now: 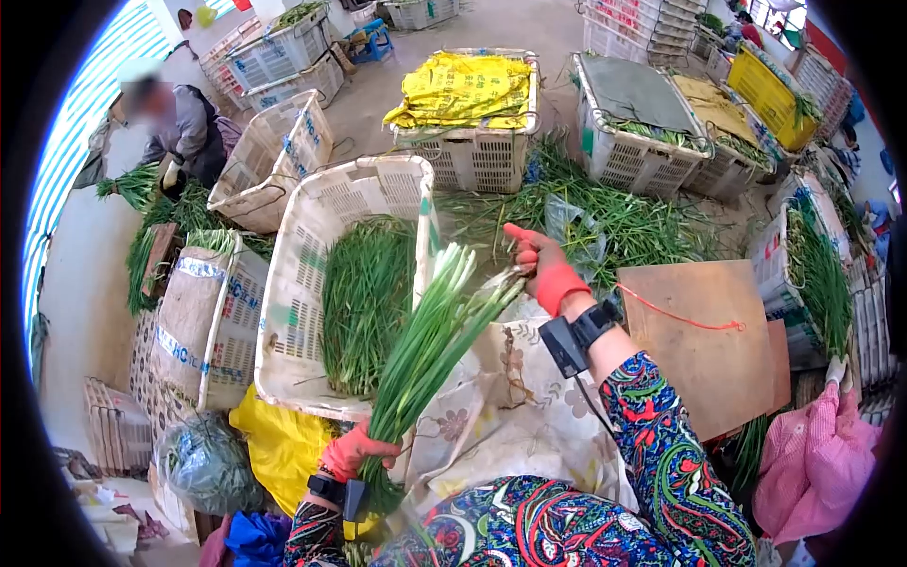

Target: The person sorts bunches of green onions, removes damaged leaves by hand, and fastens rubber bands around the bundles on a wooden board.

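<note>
Gripped in the closed left hand (359,452), a bunch of long green stalks (416,354) is held aslant above a flowered apron (510,406), its pale ends raised beside the right hand (548,271); whether anything is pinched there cannot be told. A white crate (364,194) of cut greens (364,302) is partly hidden by the bunch. Beyond the right hand, floor is covered by loose greens (647,231) and crumpled clear plastic (576,231); a brown board (699,373) is placed beside the right forearm.

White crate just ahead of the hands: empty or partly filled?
Partly filled: greens lie inside the crate, with bare wall showing above them.
</note>
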Tool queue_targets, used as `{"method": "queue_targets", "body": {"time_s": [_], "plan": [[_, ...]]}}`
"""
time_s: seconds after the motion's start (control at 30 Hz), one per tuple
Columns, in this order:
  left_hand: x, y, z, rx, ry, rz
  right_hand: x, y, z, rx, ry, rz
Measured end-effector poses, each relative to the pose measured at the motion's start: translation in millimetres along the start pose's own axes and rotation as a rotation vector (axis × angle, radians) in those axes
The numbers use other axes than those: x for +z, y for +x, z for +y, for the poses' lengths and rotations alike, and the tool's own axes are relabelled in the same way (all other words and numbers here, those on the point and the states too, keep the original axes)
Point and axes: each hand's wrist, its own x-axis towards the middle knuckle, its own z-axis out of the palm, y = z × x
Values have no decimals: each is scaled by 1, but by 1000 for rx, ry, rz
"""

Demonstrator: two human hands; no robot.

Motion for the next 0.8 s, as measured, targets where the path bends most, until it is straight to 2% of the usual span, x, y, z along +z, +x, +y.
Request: {"method": "queue_targets", "body": {"time_s": [0.07,0.2,0.27,0.33,0.37,0.4,0.43,0.47,0.53,0.63,0.67,0.73,0.8], "plan": [[-13,11,-12,-14,92,-1,-1,3,-16,-40,-178,51],[-25,25,-31,-59,68,78,-6,10,-63,-214,-209,154],[-27,29,-31,-59,32,74,9,-8,-71,-140,-770,191],[-22,31,-27,-64,16,102,-1,4,-39,-72,-1157,-107],[-22,32,-26,-76,24,97,-4,-1,-25,27,-1311,-199],[-23,32,-25,-87,33,94,3,-8,-14,-127,-1594,-385],[-24,32,-25,-98,42,93,4,-8,-5,-290,-1925,-462],[-24,32,-23,-105,86,111,-1,-3,14,-415,-2108,-433],[-22,31,-18,-119,175,147,4,1,32,-301,-2147,-460],[-21,29,-15,-136,153,164,4,-5,48,-177,-2086,-698],[-22,30,-15,-130,146,132,3,3,60,-188,-2177,-745],[-22,31,-13,-120,127,68,-3,-2,66,-466,-1788,-732],[-22,28,-11,-125,61,79,5,-5,57,-290,-1849,-756]]}}
